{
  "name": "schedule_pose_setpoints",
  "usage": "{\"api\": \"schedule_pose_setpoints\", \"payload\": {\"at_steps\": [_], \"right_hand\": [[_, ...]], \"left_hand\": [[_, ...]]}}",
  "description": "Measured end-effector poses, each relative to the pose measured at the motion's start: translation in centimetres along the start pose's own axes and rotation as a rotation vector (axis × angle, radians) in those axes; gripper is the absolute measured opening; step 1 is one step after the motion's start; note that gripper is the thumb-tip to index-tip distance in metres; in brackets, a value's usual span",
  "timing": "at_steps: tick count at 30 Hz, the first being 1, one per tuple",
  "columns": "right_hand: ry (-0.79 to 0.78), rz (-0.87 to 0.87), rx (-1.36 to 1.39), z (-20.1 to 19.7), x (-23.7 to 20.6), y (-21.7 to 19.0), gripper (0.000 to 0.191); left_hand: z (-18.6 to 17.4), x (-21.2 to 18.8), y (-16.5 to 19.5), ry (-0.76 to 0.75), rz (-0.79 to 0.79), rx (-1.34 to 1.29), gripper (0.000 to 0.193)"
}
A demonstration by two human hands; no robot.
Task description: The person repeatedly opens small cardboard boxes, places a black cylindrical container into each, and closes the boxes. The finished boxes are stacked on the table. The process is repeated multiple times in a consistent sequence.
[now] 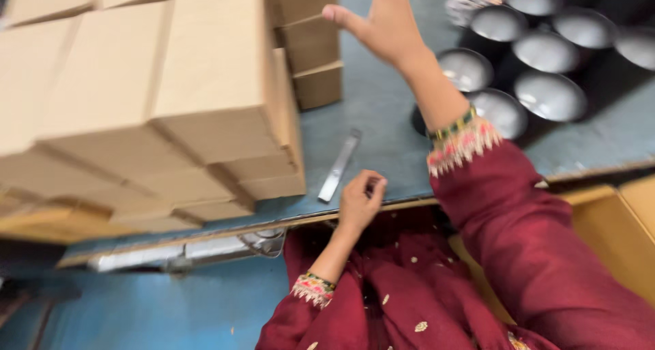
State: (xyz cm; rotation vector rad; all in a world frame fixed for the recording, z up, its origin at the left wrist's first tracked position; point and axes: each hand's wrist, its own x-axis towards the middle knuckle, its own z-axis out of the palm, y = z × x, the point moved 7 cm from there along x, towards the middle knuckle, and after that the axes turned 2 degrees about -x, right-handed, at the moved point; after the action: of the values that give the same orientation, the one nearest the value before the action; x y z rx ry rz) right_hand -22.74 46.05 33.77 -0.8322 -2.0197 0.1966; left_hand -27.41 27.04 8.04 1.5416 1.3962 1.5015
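Observation:
My right hand (383, 21) is raised over the blue-grey table (382, 111), fingers spread, holding nothing. It hovers between a stack of brown cardboard boxes (211, 70) and a group of black round cans (539, 50) with silvery tops. My left hand (360, 200) rests at the table's near edge with its fingers curled in; nothing shows inside it. A flat metal strip (339, 166) lies on the table just to its left. Both arms wear dark red sleeves with embroidered cuffs.
More cardboard boxes (310, 46) are stacked at the back centre. A yellow-brown board (621, 234) sits at the lower right. Under the table edge runs a metal fitting (198, 249) above a blue floor (136, 309).

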Motion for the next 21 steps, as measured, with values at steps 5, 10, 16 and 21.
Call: {"api": "schedule_pose_setpoints", "payload": {"at_steps": [5,10,16,21], "right_hand": [[0.444,-0.187,-0.035,-13.7,-16.9,-4.8,0.043],[0.653,0.111,-0.257,-21.5,-32.5,-2.0,0.021],[0.594,0.938,-0.463,-25.7,-54.3,9.4,0.011],[0.092,1.41,-0.804,-27.0,-68.6,11.1,0.039]], "left_hand": [[-1.8,-1.2,-1.3,-0.033,-0.019,0.043,0.018],[-4.7,-1.3,-1.9,-0.09,-0.038,0.076,0.013],[-5.9,-1.3,-1.3,-0.12,-0.049,-0.008,0.012],[-6.9,-1.6,-1.1,-0.123,-0.042,0.012,0.011]]}}
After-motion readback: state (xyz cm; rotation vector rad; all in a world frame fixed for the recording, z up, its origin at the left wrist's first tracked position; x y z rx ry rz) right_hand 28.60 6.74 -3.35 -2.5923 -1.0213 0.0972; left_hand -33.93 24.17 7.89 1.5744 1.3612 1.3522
